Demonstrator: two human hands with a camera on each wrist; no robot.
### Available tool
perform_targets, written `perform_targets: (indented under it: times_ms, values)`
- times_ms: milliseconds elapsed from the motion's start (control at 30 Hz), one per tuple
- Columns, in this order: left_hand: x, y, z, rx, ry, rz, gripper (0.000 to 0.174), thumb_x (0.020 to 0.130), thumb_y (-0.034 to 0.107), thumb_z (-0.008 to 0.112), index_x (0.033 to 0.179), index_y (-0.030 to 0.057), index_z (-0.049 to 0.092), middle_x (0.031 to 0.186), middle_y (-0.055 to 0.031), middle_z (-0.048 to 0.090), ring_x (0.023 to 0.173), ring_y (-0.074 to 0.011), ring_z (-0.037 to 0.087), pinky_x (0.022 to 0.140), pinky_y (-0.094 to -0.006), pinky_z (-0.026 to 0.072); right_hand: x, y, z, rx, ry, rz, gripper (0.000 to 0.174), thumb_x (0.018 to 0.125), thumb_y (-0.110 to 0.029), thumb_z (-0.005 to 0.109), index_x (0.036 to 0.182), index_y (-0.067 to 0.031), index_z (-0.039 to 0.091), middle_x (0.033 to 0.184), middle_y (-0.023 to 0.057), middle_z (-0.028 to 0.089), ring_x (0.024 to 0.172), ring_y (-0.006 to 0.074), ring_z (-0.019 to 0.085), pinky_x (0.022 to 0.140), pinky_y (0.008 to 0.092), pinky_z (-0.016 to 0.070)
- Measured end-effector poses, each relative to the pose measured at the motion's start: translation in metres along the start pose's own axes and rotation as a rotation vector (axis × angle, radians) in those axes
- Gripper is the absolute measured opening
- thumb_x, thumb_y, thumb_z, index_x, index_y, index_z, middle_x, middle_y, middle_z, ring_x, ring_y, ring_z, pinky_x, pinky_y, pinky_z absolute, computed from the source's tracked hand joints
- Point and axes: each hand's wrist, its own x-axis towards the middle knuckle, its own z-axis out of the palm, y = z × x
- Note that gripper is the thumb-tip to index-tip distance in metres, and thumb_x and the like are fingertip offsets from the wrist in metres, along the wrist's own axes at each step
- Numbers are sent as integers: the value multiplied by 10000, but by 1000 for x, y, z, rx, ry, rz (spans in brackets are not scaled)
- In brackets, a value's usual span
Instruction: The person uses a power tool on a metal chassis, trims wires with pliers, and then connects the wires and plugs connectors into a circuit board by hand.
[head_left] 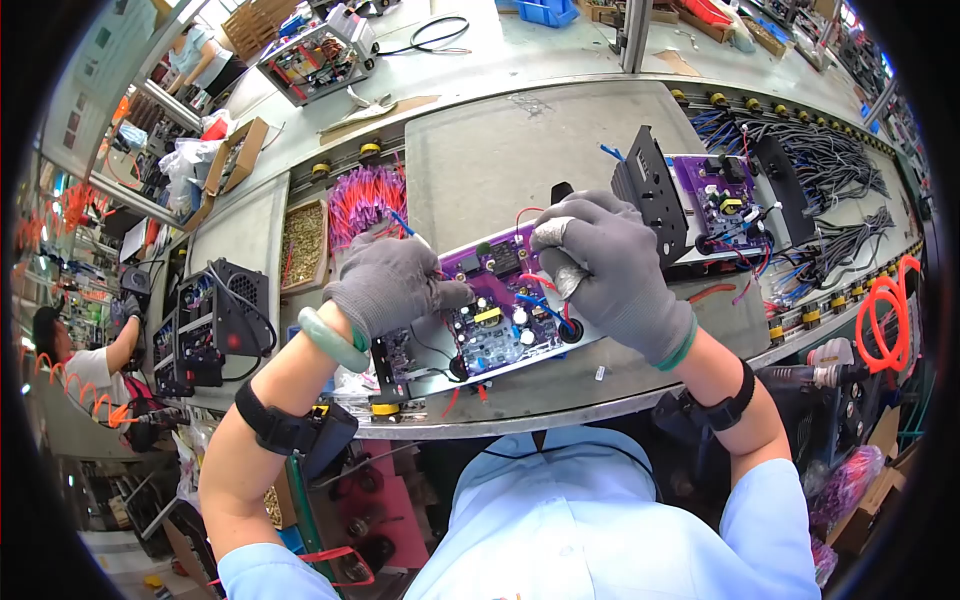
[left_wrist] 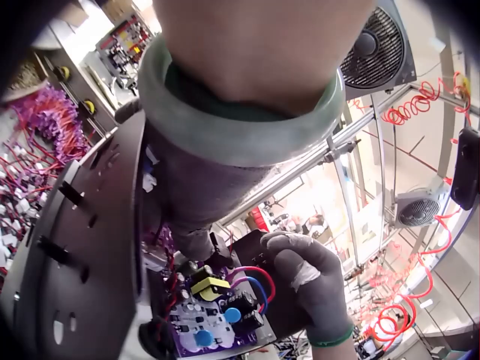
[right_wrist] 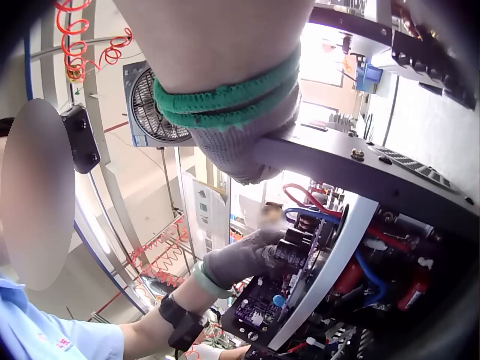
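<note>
A purple circuit board (head_left: 495, 335) with capacitors, a yellow-wrapped part and red and blue wires lies in front of me, mounted between black end panels. My left hand (head_left: 395, 285), in a grey glove, is over its left back part, thumb reaching across the board; its other fingertips are hidden, so I cannot tell whether they pinch anything. My gloved right hand (head_left: 605, 270), silvery tape on two fingers, grips the right black end panel (left_wrist: 277, 300), its fingers bent over the edge in the right wrist view. The left black end panel (left_wrist: 97, 247) stands beside my left wrist.
Another purple board unit (head_left: 725, 200) with black panels stands at right, before bundles of grey cables (head_left: 820, 160). Pink-purple wires (head_left: 367, 205) and a box of small brass-coloured parts (head_left: 304, 245) lie left. A black unit (head_left: 220, 320) is farther left. A metal edge (head_left: 600, 405) runs along the front.
</note>
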Motion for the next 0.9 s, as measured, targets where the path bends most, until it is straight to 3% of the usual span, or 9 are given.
perform_targets:
  times_ms: [33, 133, 267, 367, 400, 500, 533, 867, 900]
  values:
    - [-2, 0, 3, -1, 3, 2, 498, 827, 575, 701, 864, 82, 763, 705, -110, 675, 761, -261, 682, 778, -366, 462, -1, 0, 0, 4, -15, 6, 120, 766, -77, 725, 877, -110, 694, 913, 27, 710, 893, 260, 673, 795, 397, 522]
    - [-4, -3, 10, -711, 158, -25, 293, 932, 324, 670, 896, 39, 730, 713, 0, 638, 726, -91, 598, 702, -225, 444, -1, 1, -5, -36, -46, -52, 125, 774, -91, 722, 894, -107, 696, 948, 44, 710, 895, 267, 671, 782, 399, 527]
    - [-40, -20, -12, -1078, 170, 124, 281, 977, 262, 602, 957, 0, 703, 793, 6, 606, 734, -80, 533, 718, -244, 451, 2, -18, -19, -22, -100, 50, 161, 803, -110, 712, 962, -90, 697, 975, 88, 707, 866, 300, 676, 752, 406, 536]
    - [-72, -21, -2, -1197, 187, 269, 196, 966, 102, 556, 987, -19, 709, 847, -31, 661, 808, -123, 614, 782, -266, 490, 10, -47, -11, 162, -62, 54, 188, 818, -108, 702, 1004, -82, 695, 975, 115, 702, 826, 326, 681, 719, 415, 542]
    - [-72, -28, 11, -1023, 285, 363, 176, 941, 26, 548, 1013, -10, 704, 904, -70, 695, 896, -155, 656, 846, -278, 501, 11, -50, 8, 237, -104, 13, 178, 838, -118, 684, 1013, -83, 694, 967, 133, 696, 808, 334, 687, 695, 423, 547]
    - [-84, -18, 23, 26, 899, 309, 297, 847, -2, 633, 1129, 73, 688, 932, -68, 705, 927, -223, 668, 919, -368, 488, 14, -78, 53, 196, -337, 146, 241, 892, -201, 611, 1104, -101, 668, 917, 146, 686, 835, 347, 696, 735, 466, 558]
    - [-83, -14, 28, 154, 1000, 303, 394, 782, -5, 645, 1160, 98, 681, 884, -62, 696, 869, -262, 653, 930, -418, 458, 14, -82, 63, 203, -364, 124, 227, 883, -187, 610, 1086, -102, 666, 904, 141, 681, 838, 342, 699, 725, 467, 558]
    - [-78, -27, 51, -143, 1085, 250, 319, 767, 23, 748, 1079, 61, 695, 835, -71, 701, 787, -231, 668, 879, -380, 491, 26, -92, 81, 24, -277, -18, 252, 808, -148, 680, 1059, -120, 682, 805, 82, 657, 746, 291, 687, 613, 426, 530]
    - [-76, -27, 54, -463, 996, 201, 249, 807, 32, 736, 1052, 44, 697, 841, -80, 707, 774, -208, 674, 811, -352, 508, 25, -89, 81, 21, -278, -19, 252, 808, -148, 680, 1059, -120, 682, 805, 82, 657, 746, 291, 687, 613, 426, 530]
